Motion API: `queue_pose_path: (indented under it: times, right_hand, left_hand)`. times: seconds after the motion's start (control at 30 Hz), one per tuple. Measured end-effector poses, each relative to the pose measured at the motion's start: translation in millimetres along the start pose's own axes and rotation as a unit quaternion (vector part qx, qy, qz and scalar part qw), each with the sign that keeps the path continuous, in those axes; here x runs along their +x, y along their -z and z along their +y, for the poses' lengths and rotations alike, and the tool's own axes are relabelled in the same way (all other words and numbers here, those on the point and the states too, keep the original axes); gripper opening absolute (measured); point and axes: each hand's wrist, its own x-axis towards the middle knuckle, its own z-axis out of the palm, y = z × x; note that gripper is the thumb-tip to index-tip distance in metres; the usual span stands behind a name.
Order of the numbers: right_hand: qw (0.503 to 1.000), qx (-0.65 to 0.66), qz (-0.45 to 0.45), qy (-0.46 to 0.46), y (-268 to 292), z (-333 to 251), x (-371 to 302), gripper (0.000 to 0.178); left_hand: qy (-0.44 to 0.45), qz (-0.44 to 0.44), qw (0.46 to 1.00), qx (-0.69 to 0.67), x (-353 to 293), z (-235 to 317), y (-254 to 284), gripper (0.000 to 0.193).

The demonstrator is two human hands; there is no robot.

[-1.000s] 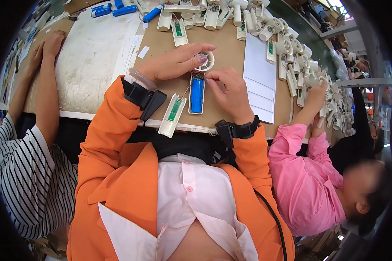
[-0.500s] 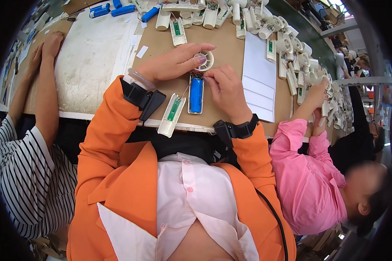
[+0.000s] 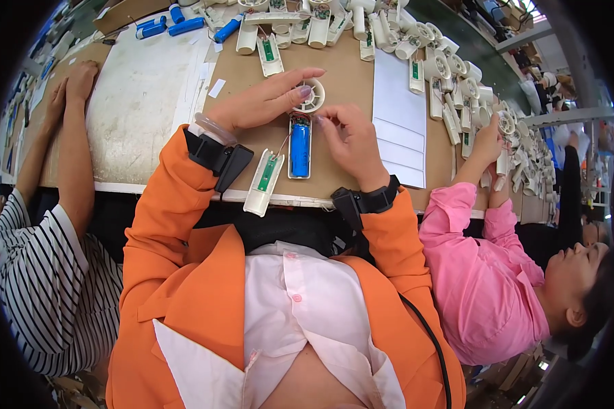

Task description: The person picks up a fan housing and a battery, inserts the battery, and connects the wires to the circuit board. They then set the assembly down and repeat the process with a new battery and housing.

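A white handheld-fan housing (image 3: 312, 154) lies on the table before me, its round slatted head (image 3: 315, 99) at the far end. A blue cylindrical battery (image 3: 299, 150) sits lengthwise in its handle, with thin wires bunched at the top. My left hand (image 3: 269, 99) holds the round head, thumb on its near side and fingers stretched past its far side. Beside the handle's top right edge is my right hand (image 3: 351, 140), thumb and forefinger pinched; what they hold, if anything, is too small to make out. The other handle half (image 3: 258, 194), bearing a green circuit board (image 3: 267, 173), lies tilted at left, wired to the housing.
Several white fan parts (image 3: 320, 27) crowd the table's far side and right. Blue batteries (image 3: 185, 26) lie at the far left. A white sheet (image 3: 398, 129) is right of my hands. People sit on both sides, a striped sleeve (image 3: 61, 238) left and a pink sleeve (image 3: 450, 211) right.
My right hand's pinched fingers have drawn slightly away from the housing's edge. The left hand stays on the round head. The whole view has shifted a little.
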Motion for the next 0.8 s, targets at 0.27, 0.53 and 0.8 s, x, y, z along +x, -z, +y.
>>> queue_pose_path:
  times: [0.27,0.53,0.8]
  right_hand:
    - [1.0,-0.007,-0.002,0.018,5,3,1,0.009]
    - [0.997,-0.042,0.005,0.067,5,7,0,0.009]
    - [0.988,0.025,0.147,-0.042,13,2,-2,0.006]
  left_hand:
    - [0.015,-0.002,1.0,0.0,0,3,1,0.052]
    - [0.018,0.012,0.998,0.064,2,14,-5,0.066]
    - [0.073,0.102,0.936,0.328,-1,42,-34,0.08]
